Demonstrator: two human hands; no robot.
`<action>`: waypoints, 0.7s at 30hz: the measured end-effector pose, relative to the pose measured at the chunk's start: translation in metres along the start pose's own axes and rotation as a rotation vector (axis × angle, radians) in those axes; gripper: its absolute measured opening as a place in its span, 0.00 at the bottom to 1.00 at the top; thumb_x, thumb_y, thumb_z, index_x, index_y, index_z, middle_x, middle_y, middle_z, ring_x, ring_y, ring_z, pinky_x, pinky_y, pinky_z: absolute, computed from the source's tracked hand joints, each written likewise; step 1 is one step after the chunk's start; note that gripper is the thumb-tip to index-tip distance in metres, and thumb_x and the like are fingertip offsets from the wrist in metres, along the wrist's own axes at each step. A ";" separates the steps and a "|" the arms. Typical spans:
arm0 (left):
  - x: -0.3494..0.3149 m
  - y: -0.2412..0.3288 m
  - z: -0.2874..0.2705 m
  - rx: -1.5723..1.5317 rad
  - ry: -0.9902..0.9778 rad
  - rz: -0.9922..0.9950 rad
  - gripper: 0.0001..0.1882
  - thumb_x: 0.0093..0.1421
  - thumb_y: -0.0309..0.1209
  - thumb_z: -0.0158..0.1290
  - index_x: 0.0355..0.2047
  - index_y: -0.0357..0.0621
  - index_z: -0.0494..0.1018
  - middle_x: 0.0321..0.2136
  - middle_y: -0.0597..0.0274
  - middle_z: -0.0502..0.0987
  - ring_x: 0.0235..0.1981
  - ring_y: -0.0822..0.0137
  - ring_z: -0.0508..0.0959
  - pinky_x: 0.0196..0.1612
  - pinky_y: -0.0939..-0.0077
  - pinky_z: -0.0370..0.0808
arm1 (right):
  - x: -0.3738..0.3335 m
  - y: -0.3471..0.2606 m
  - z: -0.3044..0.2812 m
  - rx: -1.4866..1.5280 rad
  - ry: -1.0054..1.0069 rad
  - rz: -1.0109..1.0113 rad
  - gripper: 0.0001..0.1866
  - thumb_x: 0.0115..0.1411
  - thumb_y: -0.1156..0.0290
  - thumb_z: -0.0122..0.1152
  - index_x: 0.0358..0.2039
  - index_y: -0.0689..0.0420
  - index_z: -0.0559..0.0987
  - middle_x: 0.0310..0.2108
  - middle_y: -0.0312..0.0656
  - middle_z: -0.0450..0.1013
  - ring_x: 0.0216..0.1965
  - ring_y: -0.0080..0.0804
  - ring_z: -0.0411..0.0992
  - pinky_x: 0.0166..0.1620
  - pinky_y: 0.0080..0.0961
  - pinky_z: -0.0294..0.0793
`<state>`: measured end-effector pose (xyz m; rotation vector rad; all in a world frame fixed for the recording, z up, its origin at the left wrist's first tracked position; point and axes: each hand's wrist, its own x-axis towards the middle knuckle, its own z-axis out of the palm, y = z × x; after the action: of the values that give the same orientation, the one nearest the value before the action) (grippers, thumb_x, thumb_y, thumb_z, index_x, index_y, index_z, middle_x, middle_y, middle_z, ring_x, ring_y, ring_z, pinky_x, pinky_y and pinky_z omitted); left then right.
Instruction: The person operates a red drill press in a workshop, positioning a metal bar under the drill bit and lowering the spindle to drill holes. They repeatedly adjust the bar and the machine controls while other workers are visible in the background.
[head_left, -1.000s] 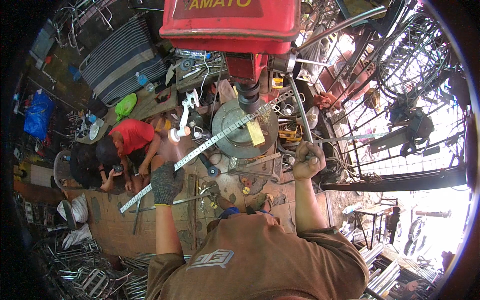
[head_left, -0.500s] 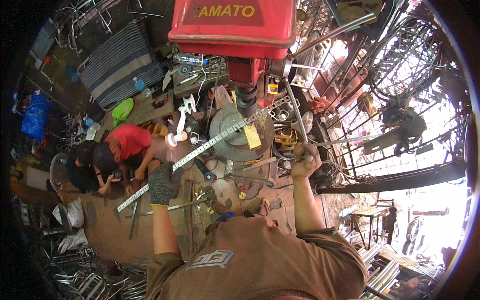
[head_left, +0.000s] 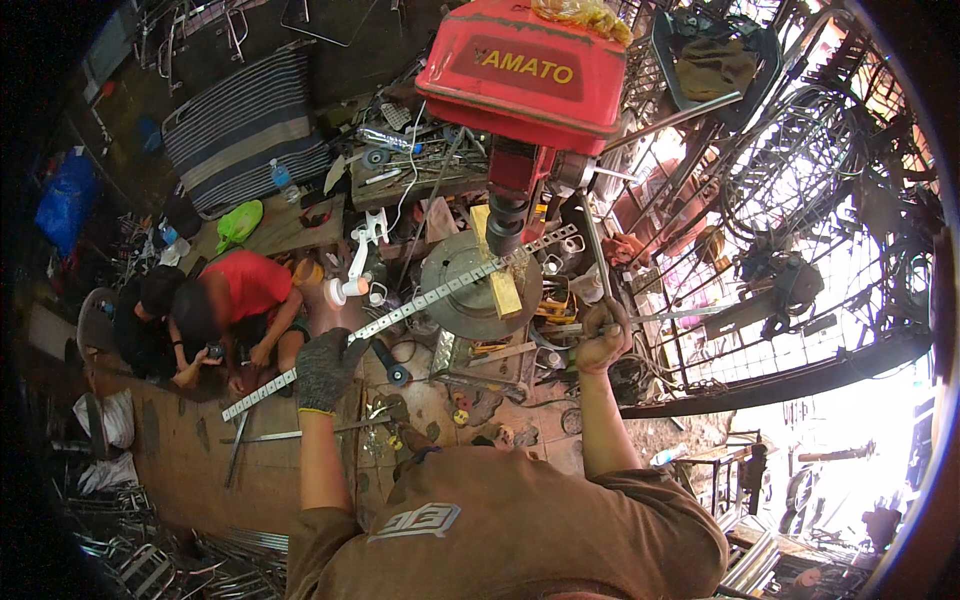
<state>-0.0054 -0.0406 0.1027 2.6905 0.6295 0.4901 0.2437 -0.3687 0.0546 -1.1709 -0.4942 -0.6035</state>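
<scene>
A dark knit glove covers my left hand (head_left: 328, 372), which is closed around a long flat metal strip (head_left: 425, 300) with evenly spaced holes. The strip slants from the lower left up across the round table (head_left: 447, 262) of a red drill press (head_left: 520, 80). Under the strip lies a yellowish wood block (head_left: 507, 297). The dark chuck (head_left: 506, 212) stands right over strip and block; whether a bit touches the metal I cannot tell. Bare and closed, my right hand (head_left: 603, 338) grips the lower end of the press's long feed lever (head_left: 597, 240).
Two people (head_left: 240, 310) crouch at the left, near the strip's far left end. An angle grinder (head_left: 393, 366) lies on the floor beside my left hand. A white lamp (head_left: 352, 275) stands behind the strip. Wire coils and metal racks (head_left: 790, 170) crowd the right.
My view has tilted, so the drill press sits lower and farther right in the picture. Both hands keep their holds on the strip and the lever.
</scene>
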 end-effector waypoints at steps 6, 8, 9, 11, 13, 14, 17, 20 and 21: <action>0.002 0.001 0.001 0.032 0.008 -0.036 0.21 0.60 0.49 0.54 0.30 0.42 0.77 0.26 0.49 0.78 0.31 0.47 0.79 0.34 0.55 0.73 | 0.001 0.002 -0.004 0.065 -0.069 -0.031 0.30 0.66 0.47 0.45 0.51 0.62 0.74 0.13 0.33 0.55 0.14 0.21 0.50 0.20 0.22 0.48; 0.005 0.001 0.000 0.073 -0.028 -0.047 0.21 0.59 0.49 0.54 0.30 0.42 0.77 0.27 0.49 0.78 0.31 0.47 0.79 0.35 0.55 0.73 | 0.001 0.004 -0.005 0.066 -0.072 -0.048 0.29 0.66 0.47 0.46 0.51 0.61 0.74 0.13 0.33 0.55 0.14 0.21 0.50 0.20 0.22 0.48; 0.006 0.001 -0.001 0.090 -0.033 -0.046 0.20 0.59 0.49 0.55 0.30 0.42 0.76 0.27 0.49 0.78 0.31 0.48 0.79 0.35 0.55 0.72 | 0.000 0.005 -0.005 0.050 -0.076 -0.053 0.29 0.66 0.47 0.46 0.52 0.61 0.74 0.13 0.33 0.55 0.14 0.21 0.51 0.20 0.22 0.48; 0.008 0.001 -0.002 0.116 -0.053 -0.035 0.19 0.59 0.47 0.56 0.30 0.42 0.76 0.27 0.49 0.78 0.32 0.48 0.79 0.35 0.55 0.72 | -0.002 0.006 -0.007 0.046 -0.075 -0.040 0.29 0.65 0.47 0.47 0.52 0.61 0.74 0.14 0.33 0.55 0.15 0.21 0.51 0.20 0.22 0.47; 0.009 0.002 -0.003 0.097 -0.016 -0.028 0.18 0.59 0.46 0.56 0.30 0.42 0.76 0.27 0.49 0.78 0.32 0.48 0.79 0.35 0.56 0.72 | -0.004 0.008 -0.009 0.071 -0.067 -0.007 0.29 0.65 0.46 0.48 0.52 0.61 0.74 0.14 0.33 0.55 0.15 0.20 0.52 0.20 0.21 0.47; 0.009 0.002 -0.004 0.087 -0.019 -0.031 0.17 0.58 0.45 0.56 0.31 0.42 0.76 0.28 0.48 0.78 0.32 0.48 0.78 0.35 0.56 0.72 | -0.004 0.010 -0.010 0.071 -0.071 -0.011 0.29 0.65 0.46 0.49 0.51 0.61 0.74 0.14 0.33 0.55 0.15 0.20 0.51 0.20 0.21 0.47; 0.009 0.002 -0.004 -0.052 -0.042 -0.099 0.16 0.59 0.43 0.56 0.32 0.41 0.76 0.28 0.47 0.77 0.32 0.48 0.78 0.35 0.56 0.72 | -0.005 0.014 -0.011 0.085 -0.073 -0.013 0.29 0.65 0.46 0.50 0.51 0.60 0.75 0.15 0.32 0.54 0.15 0.21 0.51 0.20 0.21 0.47; 0.011 -0.001 -0.003 -0.041 -0.018 -0.099 0.16 0.59 0.43 0.56 0.33 0.40 0.76 0.29 0.46 0.78 0.33 0.46 0.78 0.36 0.56 0.73 | -0.005 0.017 -0.010 0.120 -0.060 -0.004 0.29 0.64 0.46 0.51 0.50 0.60 0.75 0.15 0.32 0.54 0.15 0.21 0.51 0.20 0.21 0.47; 0.011 -0.003 -0.003 -0.006 -0.029 -0.089 0.17 0.58 0.44 0.56 0.33 0.40 0.77 0.30 0.46 0.78 0.33 0.46 0.78 0.36 0.56 0.73 | -0.005 0.016 -0.010 0.127 -0.060 0.001 0.29 0.64 0.46 0.51 0.50 0.60 0.75 0.15 0.33 0.54 0.15 0.21 0.51 0.20 0.21 0.47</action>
<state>0.0021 -0.0322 0.1068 2.6457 0.7345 0.4277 0.2513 -0.3732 0.0365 -1.0714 -0.5747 -0.5294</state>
